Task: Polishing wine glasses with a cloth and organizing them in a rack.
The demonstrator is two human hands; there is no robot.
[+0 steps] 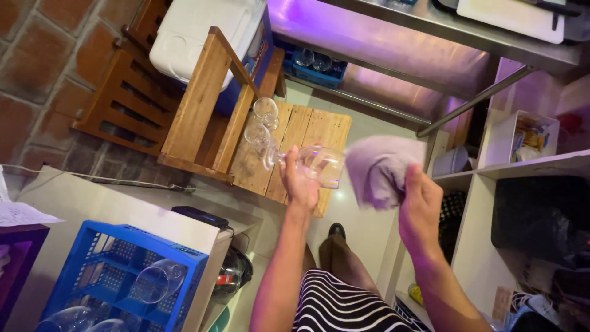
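My left hand (299, 179) grips a clear wine glass (319, 165) by its stem, the glass lying sideways with its mouth toward the right. My right hand (418, 206) clutches a crumpled pale purple cloth (380, 167) just beside the glass's rim. Both hands hover over the floor, above a wooden slatted surface (307, 132). Two more clear glasses (263, 120) stand on that wood, just left of my left hand.
A blue plastic crate (104, 270) holding several glasses sits at the lower left on a pale counter. A white and blue cooler box (203, 37) rests on a wooden chair. A steel table (430, 37) stretches across the top. White shelves (522, 166) stand to the right.
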